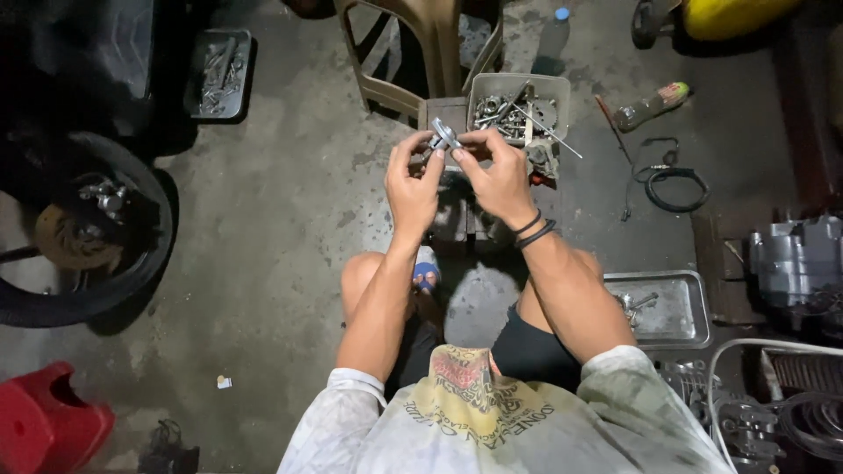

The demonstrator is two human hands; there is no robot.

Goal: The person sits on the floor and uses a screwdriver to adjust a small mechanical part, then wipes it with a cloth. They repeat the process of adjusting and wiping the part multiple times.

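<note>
A small metal part (445, 136) was gripped between the left hand (413, 186) and right hand (500, 180). It was held above a tray of bolts (518, 107).

dim scene lit from above, brightest on the concrete floor (281, 219) at centre; the left side and corners sink into black shadow. wide-lens bending at the edges, slight softness throughout.

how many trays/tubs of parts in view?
3. A dark tray on the floor upper left, a beige tub beyond the hands, a metal tray at the person's right. More may sit in the dark edges.
</note>
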